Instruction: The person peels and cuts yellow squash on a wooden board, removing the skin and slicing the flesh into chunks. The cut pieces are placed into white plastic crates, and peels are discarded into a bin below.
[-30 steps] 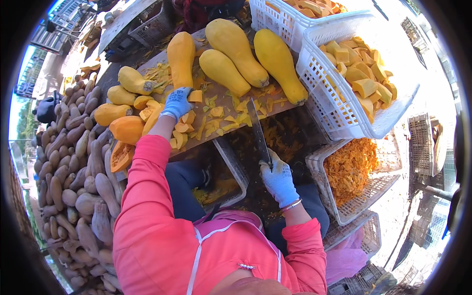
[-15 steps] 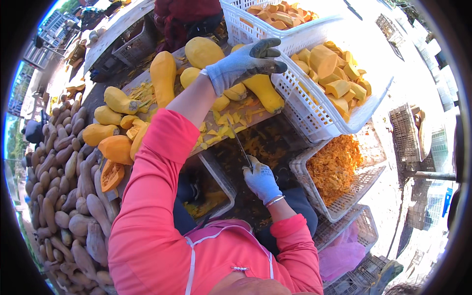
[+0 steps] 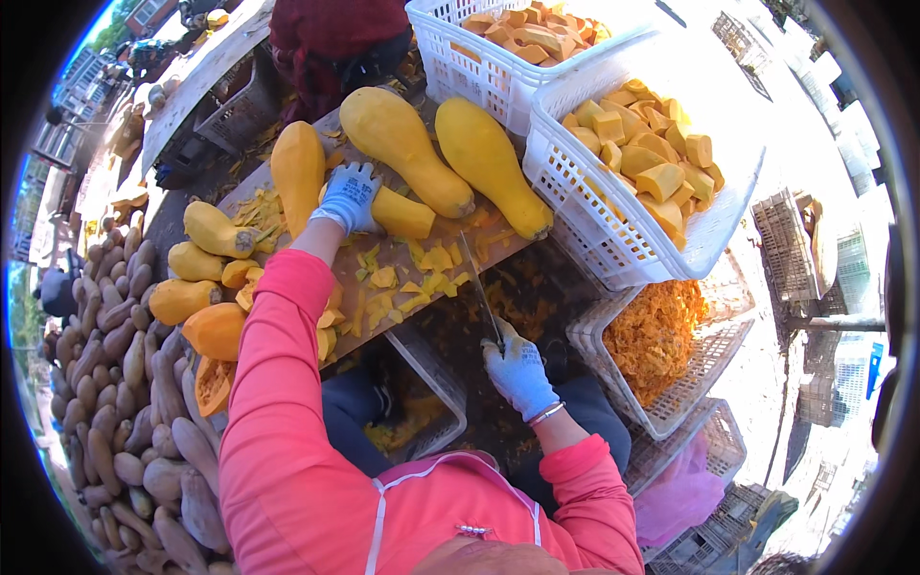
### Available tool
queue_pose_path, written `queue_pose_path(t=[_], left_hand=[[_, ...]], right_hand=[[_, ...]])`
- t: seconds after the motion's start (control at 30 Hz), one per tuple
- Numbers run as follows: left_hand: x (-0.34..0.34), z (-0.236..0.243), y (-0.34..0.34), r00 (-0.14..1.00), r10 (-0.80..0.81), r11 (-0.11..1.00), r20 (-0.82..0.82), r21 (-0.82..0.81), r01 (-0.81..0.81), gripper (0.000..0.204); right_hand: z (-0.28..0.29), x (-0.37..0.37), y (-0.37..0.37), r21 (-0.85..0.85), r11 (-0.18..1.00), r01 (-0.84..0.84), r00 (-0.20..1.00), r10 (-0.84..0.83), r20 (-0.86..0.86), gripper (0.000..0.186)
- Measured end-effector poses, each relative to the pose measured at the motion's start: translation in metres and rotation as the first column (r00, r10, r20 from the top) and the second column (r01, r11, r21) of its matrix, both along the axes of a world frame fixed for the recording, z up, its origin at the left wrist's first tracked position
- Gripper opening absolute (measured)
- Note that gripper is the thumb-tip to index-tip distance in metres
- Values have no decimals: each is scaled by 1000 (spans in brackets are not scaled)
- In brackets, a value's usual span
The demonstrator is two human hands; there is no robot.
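My left hand (image 3: 349, 199), in a light-blue work glove, is closed over a peeled squash piece (image 3: 402, 215) on the wooden board (image 3: 359, 259). The fingers hide part of that piece; its cut end points right. My right hand (image 3: 518, 372), gloved too, grips a long-bladed knife (image 3: 478, 286). The blade slants up and away, its tip near the board's front edge. Beyond my left hand lie large peeled yellow squashes (image 3: 398, 134), and another squash (image 3: 484, 158) rests at the board's right. Peel scraps (image 3: 414, 287) are strewn about the board.
A white basket of squash chunks (image 3: 628, 225) stands at the right, with a second white basket (image 3: 470, 72) behind. Below sits a crate of orange pulp (image 3: 623, 383). Unpeeled squashes (image 3: 115, 412) are heaped at the left. Another person (image 3: 331, 43) is at the far side.
My left hand has come back from beside the white basket, moving left and nearer, and has taken hold of a squash piece. My right hand still holds the knife, slightly lower and further right.
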State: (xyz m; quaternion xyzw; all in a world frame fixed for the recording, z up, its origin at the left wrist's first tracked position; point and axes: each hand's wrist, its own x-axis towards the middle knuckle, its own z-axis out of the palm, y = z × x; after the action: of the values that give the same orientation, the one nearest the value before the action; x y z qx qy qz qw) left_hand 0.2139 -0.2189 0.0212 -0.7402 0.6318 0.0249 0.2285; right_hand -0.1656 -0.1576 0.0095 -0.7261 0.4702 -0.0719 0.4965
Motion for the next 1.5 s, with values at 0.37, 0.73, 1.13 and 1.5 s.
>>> queue_pose_path(t=[0.37,0.73,1.13,1.5], left_hand=[[-7,-27,52,943,250,953,-220,-116,-280,102],[-18,-17,76,878,397,908,-269,-24,-418,99],[-9,-24,84,892,361,910,-272,-109,-401,97],[-5,-31,103,864,399,891,-307,-92,-444,97]], right_hand=[[-15,47,-10,-219,975,-33,995,53,88,46],[-55,163,-33,-248,955,-161,984,137,-112,44],[-59,168,-93,407,910,-77,997,77,15,26],[-45,183,-92,101,989,-110,987,120,-103,37]])
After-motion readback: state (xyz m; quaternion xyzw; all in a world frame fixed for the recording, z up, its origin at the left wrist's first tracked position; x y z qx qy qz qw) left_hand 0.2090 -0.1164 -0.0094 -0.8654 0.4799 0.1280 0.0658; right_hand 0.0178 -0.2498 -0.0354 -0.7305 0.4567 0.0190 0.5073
